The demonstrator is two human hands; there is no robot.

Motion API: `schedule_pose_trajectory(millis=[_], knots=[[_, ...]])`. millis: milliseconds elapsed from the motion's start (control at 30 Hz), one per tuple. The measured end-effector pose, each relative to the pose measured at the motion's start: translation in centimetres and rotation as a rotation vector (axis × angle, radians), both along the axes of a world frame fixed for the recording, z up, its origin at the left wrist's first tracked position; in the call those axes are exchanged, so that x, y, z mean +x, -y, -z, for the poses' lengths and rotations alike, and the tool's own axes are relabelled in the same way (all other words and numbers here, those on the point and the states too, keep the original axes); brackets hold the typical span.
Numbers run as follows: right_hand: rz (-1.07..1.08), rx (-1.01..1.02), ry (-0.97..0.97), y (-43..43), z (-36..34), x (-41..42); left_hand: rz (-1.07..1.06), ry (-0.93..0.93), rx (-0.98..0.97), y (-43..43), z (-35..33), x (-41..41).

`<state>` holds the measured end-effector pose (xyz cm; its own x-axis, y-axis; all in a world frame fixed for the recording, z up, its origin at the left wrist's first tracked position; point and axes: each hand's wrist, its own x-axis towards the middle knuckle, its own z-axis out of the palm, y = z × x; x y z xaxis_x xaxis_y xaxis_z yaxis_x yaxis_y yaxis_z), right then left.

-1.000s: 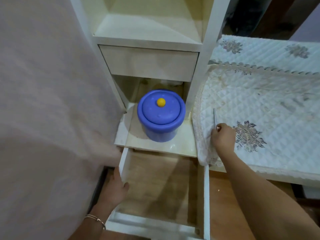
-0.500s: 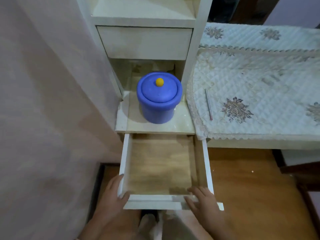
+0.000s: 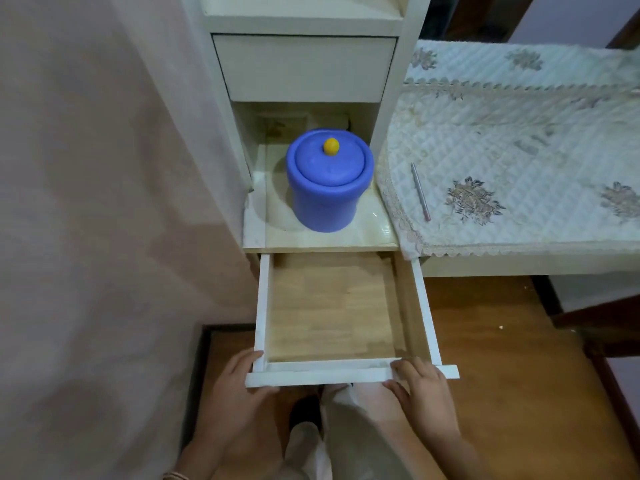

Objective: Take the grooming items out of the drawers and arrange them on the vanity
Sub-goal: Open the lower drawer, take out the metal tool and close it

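So the lower drawer was empty, both hands gripped its front, one thin stick lay on the vanity cloth; the upper drawer was shut.

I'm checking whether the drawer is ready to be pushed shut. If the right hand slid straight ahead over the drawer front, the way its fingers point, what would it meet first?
Nothing inside: past the front panel, the right hand has only bare drawer floor ahead, up to the cabinet, though the drawer's back is hidden.

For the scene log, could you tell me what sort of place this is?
Probably a bedroom vanity corner: a white shelf unit with an open drawer, a quilted floral cover on the side surface, and a curtain alongside.
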<state>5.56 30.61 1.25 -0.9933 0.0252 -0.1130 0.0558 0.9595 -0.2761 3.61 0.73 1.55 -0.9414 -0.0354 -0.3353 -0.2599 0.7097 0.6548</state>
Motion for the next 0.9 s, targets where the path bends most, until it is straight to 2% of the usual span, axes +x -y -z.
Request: schedule_pose_trajectory(millis=[133, 333, 533, 667, 900], knots=[[-0.012, 0.032, -0.054, 0.0, 0.1, -4.3, -0.018, -0.089, -0.018, -0.8, -0.4, -3.4], [-0.126, 0.178, -0.165, -0.3, -0.5, -12.8, 0.2, -0.337, -0.387, -2.1, -0.1, -10.7], [-0.201, 0.2, -0.298, -0.4, 0.1, -18.1, 0.281, -0.312, -0.508, -2.3, -0.3, -16.3], [-0.19, 0.139, -0.373, -0.3, 0.6, -19.8, 0.217, -0.42, -0.489, -2.6, 0.2, -17.8], [-0.107, 0.146, -0.42, 0.0, 1.0, -21.4, 0.084, -0.386, -0.554, -3.8, 0.0, -19.4]])
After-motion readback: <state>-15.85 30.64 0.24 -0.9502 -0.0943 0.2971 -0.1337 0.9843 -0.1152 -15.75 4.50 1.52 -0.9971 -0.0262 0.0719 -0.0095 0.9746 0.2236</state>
